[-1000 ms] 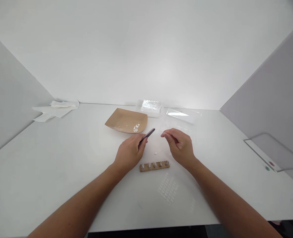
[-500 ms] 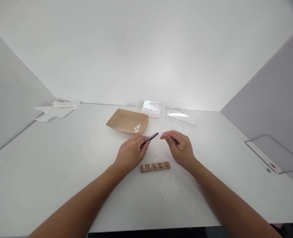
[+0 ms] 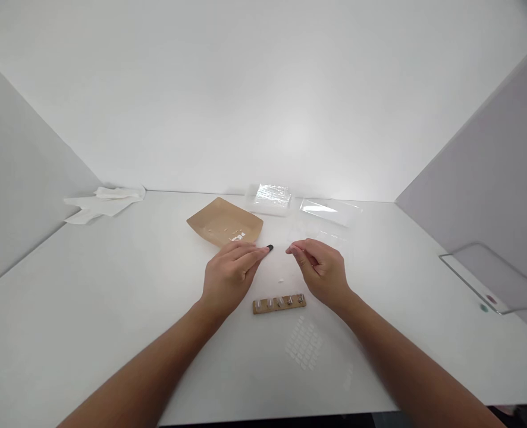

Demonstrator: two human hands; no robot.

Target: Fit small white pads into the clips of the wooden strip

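My left hand (image 3: 230, 274) is closed around a dark nail file (image 3: 270, 248), of which only the rounded tip pokes out past the fingers. Across a small gap from that tip, my right hand (image 3: 319, 270) makes a pinch with thumb and forefinger. Whatever sits in this pinch is too small or hidden to make out. Below and between the hands lies a brown strip (image 3: 285, 304) bearing several clear nail tips. A tiny white piece (image 3: 281, 280) rests on the table just above the strip.
Beyond my left hand stands a brown paper tray (image 3: 214, 223) with white bits inside. Clear plastic packets (image 3: 272, 199) and a transparent case (image 3: 326, 211) lie at the back. White tissues (image 3: 107, 202) are far left, a wire-framed stand (image 3: 473, 282) far right, a translucent sticker sheet (image 3: 305, 343) in front.
The nail file has turned and drawn back into my left hand, so much less of it shows. The paper tray has swung round slightly. My right hand stays nearly in place, still pinching.
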